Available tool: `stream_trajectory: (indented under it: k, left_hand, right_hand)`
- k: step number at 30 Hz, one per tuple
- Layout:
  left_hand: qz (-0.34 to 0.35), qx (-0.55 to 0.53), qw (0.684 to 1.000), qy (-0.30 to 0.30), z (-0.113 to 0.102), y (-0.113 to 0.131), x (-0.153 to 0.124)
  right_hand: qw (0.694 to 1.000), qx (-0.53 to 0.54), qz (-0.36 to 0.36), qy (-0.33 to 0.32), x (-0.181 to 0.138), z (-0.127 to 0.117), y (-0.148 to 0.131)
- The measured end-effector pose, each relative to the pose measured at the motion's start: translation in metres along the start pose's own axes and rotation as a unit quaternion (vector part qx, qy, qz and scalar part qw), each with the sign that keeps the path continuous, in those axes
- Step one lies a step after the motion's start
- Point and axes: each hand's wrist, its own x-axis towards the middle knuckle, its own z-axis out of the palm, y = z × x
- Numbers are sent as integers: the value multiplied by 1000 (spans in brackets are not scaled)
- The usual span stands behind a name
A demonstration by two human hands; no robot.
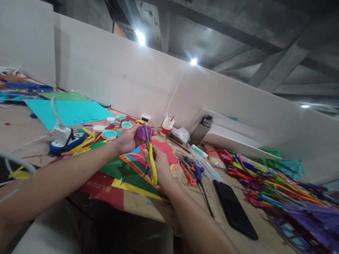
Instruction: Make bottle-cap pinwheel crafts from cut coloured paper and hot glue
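Note:
My left hand (pixel 129 140) is closed around a small round purple piece (pixel 142 133), with fingertips showing past its right side. In my right hand (pixel 161 162) is a pair of scissors with yellow handles (pixel 153 165). Their dark blades (pixel 146 134) point up and away, crossing in front of the purple piece; I cannot tell whether they touch it. Beneath both hands lie overlapping coloured sheets, among them a red sheet (pixel 165 150) and a green sheet (pixel 112 168).
Several round lids with blue insides (pixel 109 134) lie left of my hands, near a power strip (pixel 67 141) with a white plug. To the right are a blue glue gun (pixel 198 173), a black phone (pixel 234 208), a bottle (pixel 200 131), a paper cup (pixel 167 125) and pipe cleaners (pixel 265 180).

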Motion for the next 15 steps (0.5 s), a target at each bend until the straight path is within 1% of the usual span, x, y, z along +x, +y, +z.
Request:
stream_trajectory:
  k: [9, 15]
  left_hand:
    - [5, 2, 1000, -1, -2, -2, 1]
    - [-10, -12, 1000, -6, 3, 2, -3]
  right_hand:
    - [999, -32, -23, 2, 0, 0, 1]
    - [999, -32, -29, 11, 1, 2, 6]
